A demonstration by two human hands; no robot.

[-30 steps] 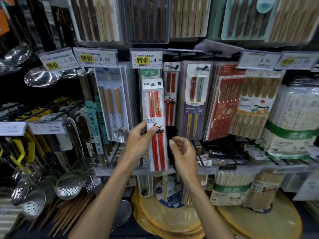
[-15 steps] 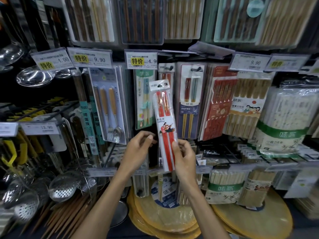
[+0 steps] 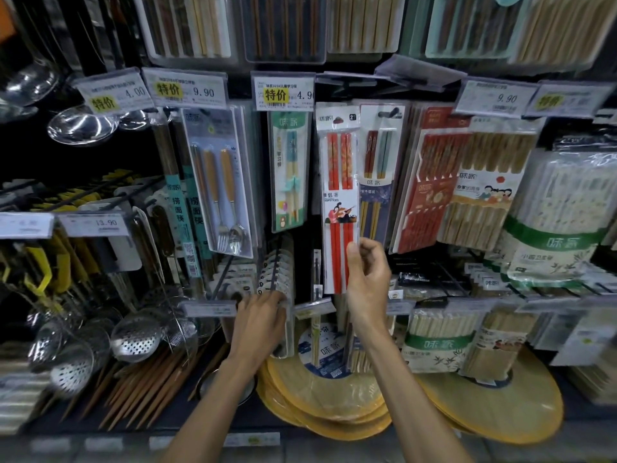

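A clear pack of red chopsticks [image 3: 339, 198] stands upright in front of the hanging display, its white header near the hooks. My right hand [image 3: 367, 282] pinches the pack's lower right edge between thumb and fingers. My left hand [image 3: 258, 324] reaches lower, its fingers on a row of small white hanging packs [image 3: 277, 272] on a peg; the fingertips are partly hidden among them. A green pack of children's training chopsticks [image 3: 288, 172] hangs just left of the red pack, and a pack with red and blue chopsticks [image 3: 379, 175] hangs just right of it.
Price tags [image 3: 283, 91] line the rail above. A fork-and-spoon set [image 3: 220, 188] hangs to the left, and steel skimmers [image 3: 133, 335] and ladles [image 3: 80, 125] farther left. Bamboo chopstick bundles [image 3: 487, 185] hang at right. Round yellow mats [image 3: 334, 396] stand on the bottom shelf.
My left hand let go of the red chopstick pack and dropped to the small packs on the lower peg. My right hand took the pack and shifted it right and upright.
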